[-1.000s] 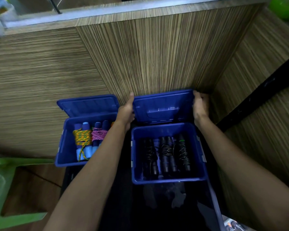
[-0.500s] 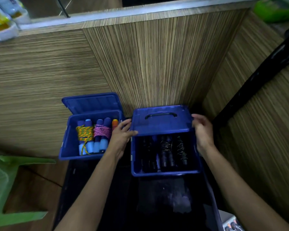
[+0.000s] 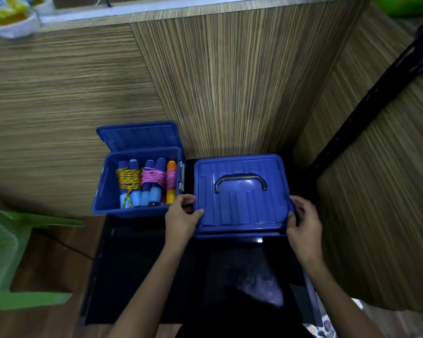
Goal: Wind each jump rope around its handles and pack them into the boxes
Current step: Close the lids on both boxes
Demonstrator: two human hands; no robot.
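Two blue plastic boxes stand side by side on a black table. The right box point(image 3: 239, 234) is covered by its lid point(image 3: 241, 193), which has a grey handle on top. My left hand point(image 3: 181, 217) grips the lid's front left corner, thumb on top. My right hand point(image 3: 303, 222) grips the lid's front right corner. The left box point(image 3: 112, 191) stands open, its lid point(image 3: 138, 136) tilted back against the wall. Inside lie wound jump ropes point(image 3: 145, 182) with blue and orange handles, wrapped in yellow and pink cord. The black ropes in the right box are hidden.
Wood-grain panels point(image 3: 230, 81) rise right behind and to the right of the boxes. A green plastic chair point(image 3: 7, 252) stands at the left. The black table point(image 3: 137, 269) stretches toward me in front of the boxes.
Both hands have swung the right box's lid down from upright to lying flat over the box, and the black ropes are now covered. The left box has not moved.
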